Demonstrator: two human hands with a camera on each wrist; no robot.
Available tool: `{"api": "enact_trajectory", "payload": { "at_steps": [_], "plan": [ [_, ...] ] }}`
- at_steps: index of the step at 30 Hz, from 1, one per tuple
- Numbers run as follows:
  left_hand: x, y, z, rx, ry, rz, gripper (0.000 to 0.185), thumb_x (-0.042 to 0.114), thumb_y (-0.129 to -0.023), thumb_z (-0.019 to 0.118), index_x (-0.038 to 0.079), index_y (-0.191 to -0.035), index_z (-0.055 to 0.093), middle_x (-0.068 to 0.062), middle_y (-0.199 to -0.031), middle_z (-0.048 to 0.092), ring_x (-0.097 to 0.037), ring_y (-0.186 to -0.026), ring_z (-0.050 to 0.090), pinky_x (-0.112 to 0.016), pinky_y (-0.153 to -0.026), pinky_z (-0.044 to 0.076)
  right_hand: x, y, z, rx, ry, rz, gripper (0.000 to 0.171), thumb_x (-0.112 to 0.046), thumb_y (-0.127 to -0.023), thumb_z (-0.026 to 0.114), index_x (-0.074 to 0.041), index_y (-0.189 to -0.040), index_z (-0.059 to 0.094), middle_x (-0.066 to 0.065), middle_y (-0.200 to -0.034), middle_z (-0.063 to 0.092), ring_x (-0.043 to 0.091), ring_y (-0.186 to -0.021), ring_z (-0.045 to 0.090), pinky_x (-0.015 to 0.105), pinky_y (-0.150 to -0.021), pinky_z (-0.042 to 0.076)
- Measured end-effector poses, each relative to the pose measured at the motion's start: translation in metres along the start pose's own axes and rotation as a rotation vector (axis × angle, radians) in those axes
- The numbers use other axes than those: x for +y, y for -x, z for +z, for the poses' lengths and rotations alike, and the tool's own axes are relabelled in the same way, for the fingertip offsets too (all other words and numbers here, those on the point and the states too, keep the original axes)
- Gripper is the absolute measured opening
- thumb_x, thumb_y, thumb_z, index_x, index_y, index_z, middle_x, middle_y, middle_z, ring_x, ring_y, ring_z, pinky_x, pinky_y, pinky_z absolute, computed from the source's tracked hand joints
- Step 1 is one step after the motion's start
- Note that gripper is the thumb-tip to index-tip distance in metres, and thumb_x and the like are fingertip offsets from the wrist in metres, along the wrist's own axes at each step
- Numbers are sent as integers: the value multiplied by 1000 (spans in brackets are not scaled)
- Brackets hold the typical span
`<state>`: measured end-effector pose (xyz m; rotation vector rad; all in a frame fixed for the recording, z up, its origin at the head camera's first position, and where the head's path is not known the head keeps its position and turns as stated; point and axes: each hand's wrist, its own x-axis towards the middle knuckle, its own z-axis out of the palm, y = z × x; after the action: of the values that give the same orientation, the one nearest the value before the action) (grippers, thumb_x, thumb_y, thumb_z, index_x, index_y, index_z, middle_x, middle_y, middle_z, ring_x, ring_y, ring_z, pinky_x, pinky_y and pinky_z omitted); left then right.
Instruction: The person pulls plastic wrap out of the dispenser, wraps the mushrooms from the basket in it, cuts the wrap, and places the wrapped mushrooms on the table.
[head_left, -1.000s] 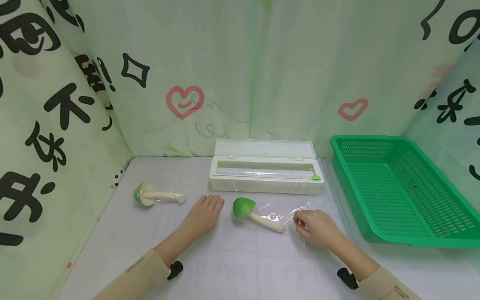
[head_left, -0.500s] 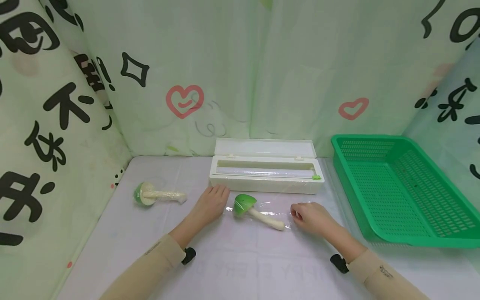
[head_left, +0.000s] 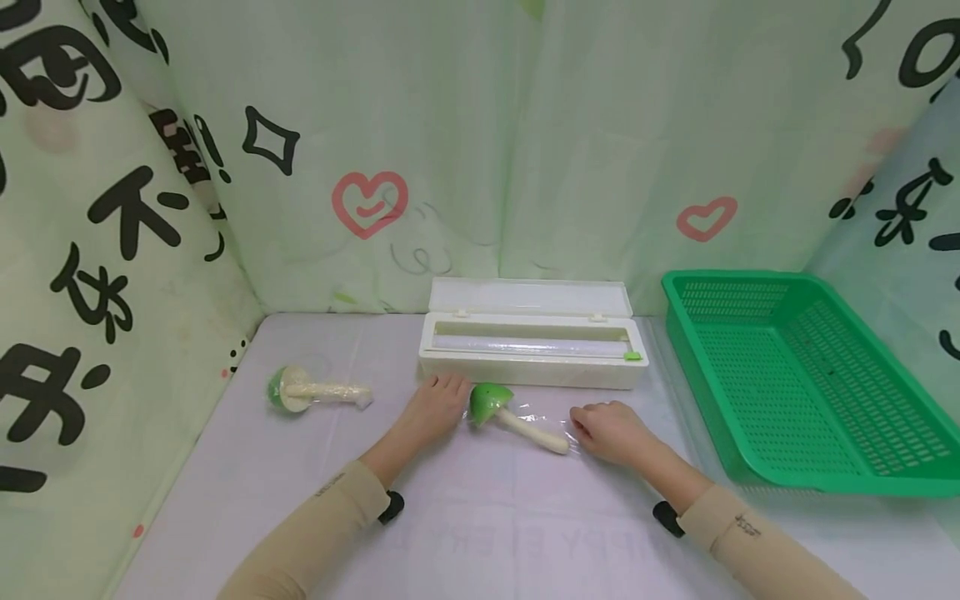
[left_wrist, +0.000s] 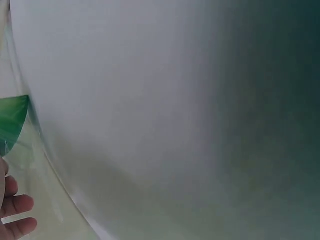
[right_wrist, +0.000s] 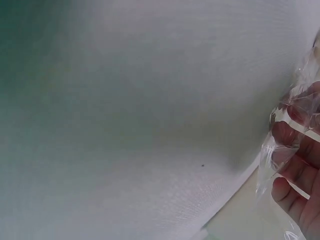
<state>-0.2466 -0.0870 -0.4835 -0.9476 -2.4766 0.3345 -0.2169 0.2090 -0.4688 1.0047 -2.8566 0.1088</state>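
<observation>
A toy mushroom with a green cap (head_left: 489, 402) and a cream stem lies on the white-covered table, over a sheet of clear cling film (head_left: 534, 412). My left hand (head_left: 438, 407) is close at the cap's left side and pinches the film's edge there. In the left wrist view its fingers (left_wrist: 19, 205) show just below the green cap, the thumb hidden. Beyond the stem's end, my right hand (head_left: 611, 431) pinches the opposite edge. Crinkled film (right_wrist: 272, 155) runs over the curled fingers in the right wrist view.
Behind the mushroom stands a white cling film dispenser (head_left: 525, 372) with its lid raised and a roll inside. A second mushroom (head_left: 330, 392), wrapped in film, lies at the left. A green mesh basket (head_left: 877, 483) is at the right. Printed curtains surround the table.
Both hands have moved inward, the left also away from me, bringing the film's edges closer to the mushroom. The mushroom has shifted slightly toward the dispenser.
</observation>
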Motion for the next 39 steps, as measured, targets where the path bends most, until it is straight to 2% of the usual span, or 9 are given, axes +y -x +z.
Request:
{"api": "enact_trajectory", "payload": {
  "at_steps": [6,9,11,13,15,18,24,31,39],
  "plan": [
    [6,-2,1,-53,-7,-13,13,17,-85,57,9,-94,51,-2,-85,51,-15,-78,49,-26,-66,41,-1,1,-2,0,-17,44,16,-7,-77,63,-13,-71,49,-6,-61,46,11,-53,41,30,-52,37],
    [7,-4,0,-69,-1,-21,12,16,-87,55,9,-95,51,-2,-85,52,-15,-78,49,-26,-66,41,-6,0,-9,119,-7,55,12,-4,-74,64,-10,-78,56,-2,-69,53,17,-61,51,34,-57,42],
    [7,-4,-2,-80,12,-24,12,16,-87,54,9,-95,51,-2,-86,52,-16,-78,49,-27,-66,42,-13,-3,-11,259,-12,-14,14,-1,-71,65,-8,-82,59,2,-74,55,21,-67,55,36,-60,45],
    [8,-5,-3,-96,28,-30,11,16,-87,53,8,-95,51,-3,-86,53,-16,-78,50,-28,-66,42,-23,-7,-12,388,-4,-131,18,0,-68,65,-6,-85,60,3,-77,56,21,-70,55,35,-61,45],
    [8,-6,-5,-117,41,-37,12,16,-87,52,8,-96,51,-4,-86,53,-17,-79,50,-29,-67,42,-36,-10,-11,449,5,-252,22,-1,-66,66,-4,-87,61,4,-78,56,20,-68,54,31,-59,45],
    [9,-7,-6,-144,49,-47,13,16,-88,52,7,-97,51,-4,-87,53,-17,-80,51,-29,-68,42,-54,-13,-6,412,41,-307,29,-5,-65,67,-3,-93,61,5,-84,58,18,-72,54,28,-60,44],
    [9,-8,-7,-137,53,-45,14,16,-87,53,7,-98,52,-4,-88,54,-17,-81,52,-29,-67,42,-72,-19,5,231,78,-135,41,-9,-71,68,4,-107,54,12,-96,55,23,-82,55,31,-64,47],
    [9,-8,-8,-130,50,-46,14,15,-87,54,6,-97,52,-4,-87,54,-17,-80,51,-29,-67,42,-73,-28,11,243,39,-85,45,-8,-71,70,3,-110,50,12,-95,53,25,-81,54,33,-69,47],
    [11,-11,-6,-137,68,-58,13,14,-87,52,6,-97,52,-4,-88,53,-17,-80,51,-29,-67,41,-73,-40,14,190,134,-76,43,-10,-73,70,2,-107,49,8,-82,46,19,-68,47,27,-56,42]
  ]
}}
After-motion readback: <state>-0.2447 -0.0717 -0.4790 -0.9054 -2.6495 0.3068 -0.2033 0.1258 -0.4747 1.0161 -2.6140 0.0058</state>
